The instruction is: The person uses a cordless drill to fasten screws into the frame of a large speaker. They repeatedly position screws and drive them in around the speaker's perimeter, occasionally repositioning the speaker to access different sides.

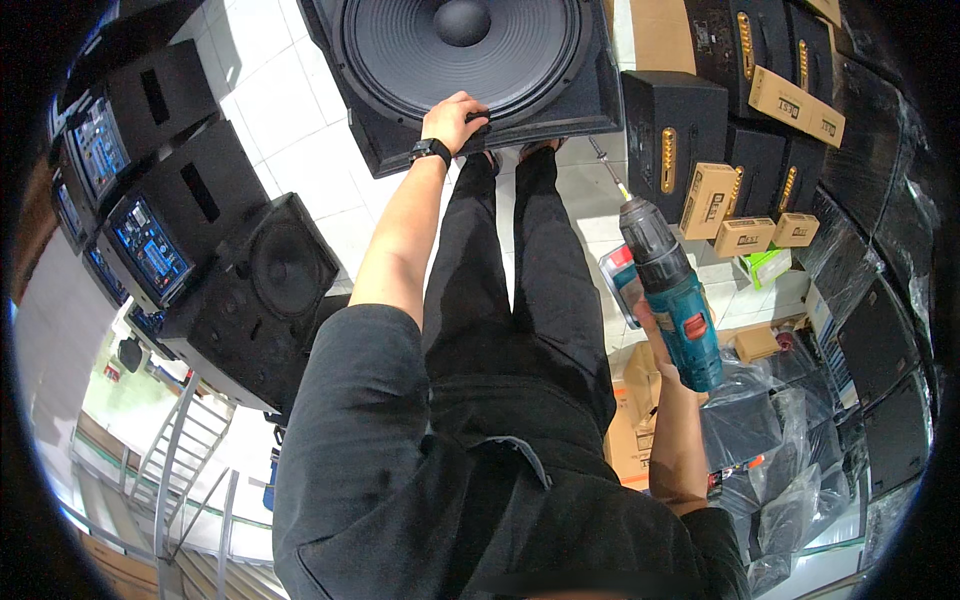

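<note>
At upper centre, the left grip [455, 122] touches a speaker [388, 145] (pinching? I cannot tell); the right grip [650, 328] clasps a drill [672, 285].

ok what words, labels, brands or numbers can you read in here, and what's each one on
I'm not copying printed wording, only where it stands:
Long brown carton atop black speakers: large dark lettering, legible.
Upright brown carton: similar lettering, legible.
Two small brown cartons: dark lettering, smaller.
Blue panels at left: markings too small to read.
Teal drill in the right hand: label too blurred to read.
</note>
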`<state>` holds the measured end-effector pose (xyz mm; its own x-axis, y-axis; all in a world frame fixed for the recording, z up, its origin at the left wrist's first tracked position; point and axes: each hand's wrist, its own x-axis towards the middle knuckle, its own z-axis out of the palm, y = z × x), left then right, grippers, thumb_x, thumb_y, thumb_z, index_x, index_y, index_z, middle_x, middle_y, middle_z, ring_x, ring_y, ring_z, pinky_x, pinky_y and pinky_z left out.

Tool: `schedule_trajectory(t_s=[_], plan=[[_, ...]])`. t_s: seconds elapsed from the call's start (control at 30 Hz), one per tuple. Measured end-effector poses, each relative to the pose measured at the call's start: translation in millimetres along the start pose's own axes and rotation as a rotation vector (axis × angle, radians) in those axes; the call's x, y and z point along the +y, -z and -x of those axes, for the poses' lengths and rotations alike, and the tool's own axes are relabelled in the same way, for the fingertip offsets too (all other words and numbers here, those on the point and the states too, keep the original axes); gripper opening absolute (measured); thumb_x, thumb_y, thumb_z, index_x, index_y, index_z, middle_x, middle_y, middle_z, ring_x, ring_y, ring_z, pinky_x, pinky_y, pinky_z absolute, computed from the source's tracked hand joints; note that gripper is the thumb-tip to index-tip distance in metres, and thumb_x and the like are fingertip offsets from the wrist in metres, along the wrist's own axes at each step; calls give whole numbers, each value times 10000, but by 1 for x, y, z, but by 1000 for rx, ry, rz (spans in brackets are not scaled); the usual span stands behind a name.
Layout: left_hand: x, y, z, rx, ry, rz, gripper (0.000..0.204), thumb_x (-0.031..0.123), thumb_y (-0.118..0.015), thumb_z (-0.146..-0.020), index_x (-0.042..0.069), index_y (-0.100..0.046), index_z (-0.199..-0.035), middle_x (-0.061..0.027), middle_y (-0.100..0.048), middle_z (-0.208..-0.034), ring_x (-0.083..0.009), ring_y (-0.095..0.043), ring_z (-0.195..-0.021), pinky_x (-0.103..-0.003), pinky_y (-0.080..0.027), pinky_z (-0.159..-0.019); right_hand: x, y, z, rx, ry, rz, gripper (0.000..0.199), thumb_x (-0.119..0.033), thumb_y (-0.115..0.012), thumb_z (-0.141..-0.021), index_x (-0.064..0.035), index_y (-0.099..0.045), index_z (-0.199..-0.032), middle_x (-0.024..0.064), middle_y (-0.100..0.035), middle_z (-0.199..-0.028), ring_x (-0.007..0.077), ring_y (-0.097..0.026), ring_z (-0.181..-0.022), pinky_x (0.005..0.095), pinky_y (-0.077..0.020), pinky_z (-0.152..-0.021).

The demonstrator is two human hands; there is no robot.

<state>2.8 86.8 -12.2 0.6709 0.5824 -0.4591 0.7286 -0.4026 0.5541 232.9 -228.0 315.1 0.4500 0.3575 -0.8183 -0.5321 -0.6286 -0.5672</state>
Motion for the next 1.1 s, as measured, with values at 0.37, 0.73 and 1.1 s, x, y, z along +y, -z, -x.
schedule_trajectory(t_s=[0.37, 0.73, 1.1], plan=[[3, 1, -14, -31, 121, 38, 189, 291, -877, -800, 179, -843, -949, -6, -764, -996, -257, -746, -959, -404, -586, -857, 37, -24, 3, 24, 308, 592, 833, -58, -939, -731, -38, -598, -1490, 56, -791, -1100, 114, -728, -917, 299, -600, -867], [-2, 4, 3, 111, 243, 549, 292, 257, -768, -971, 30, -790, -1154, -110, -809, -1003, -170, -750, -899, -328, -580, -852, 102, -77, -35, -76, 340, -30, 484, -24, -689, -978, 16, -627, -1456, 138, -755, -1260, 156, -729, -1027, 306, -585, -952], [18, 13, 38, -282, 759, 1201, 293, 263, -718, -1040, 56, -693, -1245, -70, -772, -1131, -161, -741, -963, -288, -610, -851, 133, -170, -64, 120, 508, 266, 590, -59, -771, -863, -49, -657, -1442, 160, -784, -1221, 225, -782, -980, 343, -583, -885]])
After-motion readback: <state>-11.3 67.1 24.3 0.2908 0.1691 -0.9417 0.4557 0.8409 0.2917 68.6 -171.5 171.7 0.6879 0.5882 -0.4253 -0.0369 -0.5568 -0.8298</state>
